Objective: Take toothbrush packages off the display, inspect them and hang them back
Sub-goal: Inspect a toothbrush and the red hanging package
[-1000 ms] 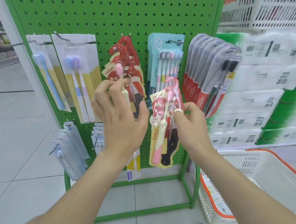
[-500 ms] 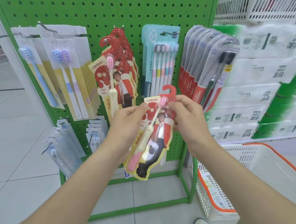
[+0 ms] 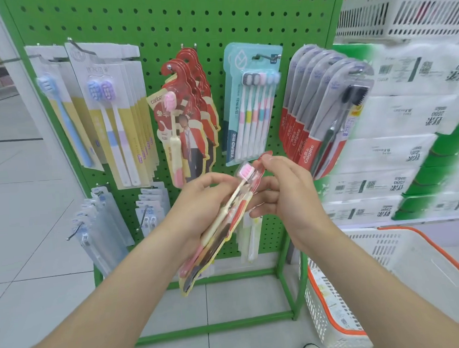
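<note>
Holding one pack [image 3: 236, 211] off the rack in both hands, just in front of the lower half of the pegboard [image 3: 158, 21]. Gripping it mid-length with the left hand [image 3: 198, 203], fingers curled round its edge. Pinching its red top end with the right hand [image 3: 286, 191], thumb pressed on the card, other fingers curled behind it. Seen almost edge-on and tilted: top far and right, bottom near and left, pink bristles [image 3: 245, 170] up beside the right thumb.

Hanging on the pegboard behind, left to right: yellow packs [image 3: 115, 114], red packs [image 3: 191, 114] of the same kind on a hook, a teal pack [image 3: 253, 101] of several brushes, Colgate packs [image 3: 318, 105]. Lower left, small clear packs [image 3: 99, 226] on hooks. Far right, stacked tissue packs [image 3: 409, 123]. Near right, on the floor, a white basket [image 3: 380, 247] with an orange rim.
</note>
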